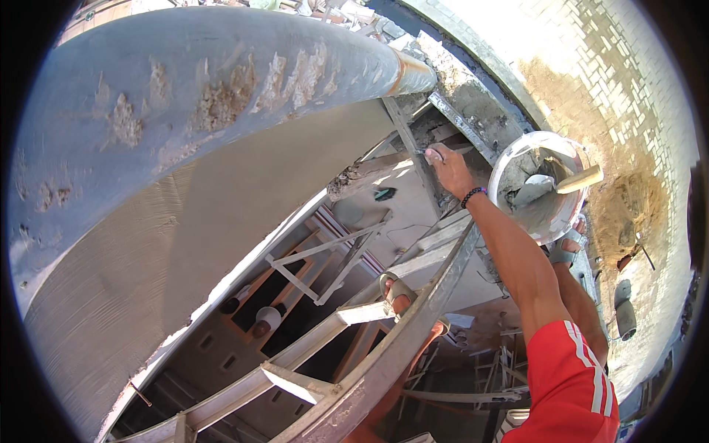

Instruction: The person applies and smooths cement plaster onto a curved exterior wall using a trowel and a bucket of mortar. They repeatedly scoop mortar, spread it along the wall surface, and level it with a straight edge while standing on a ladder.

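My right hand, with a dark beaded bracelet at the wrist, reaches forward from a red sleeve with white stripes. Its fingers are curled closed beside a narrow upright metal bar; whether they grip the bar or something small is hidden. Close to its right stands a round whitish bucket smeared with grey mortar. A trowel rests in it, the grey-coated blade inside and the wooden handle over the rim. My left hand is out of sight.
A curved metal ladder-like frame runs below, a sandalled foot on it. Another sandalled foot is by the bucket. A drop opens underneath, with a person in a white hat far down. A large grey pipe and plastered wall fill the left.
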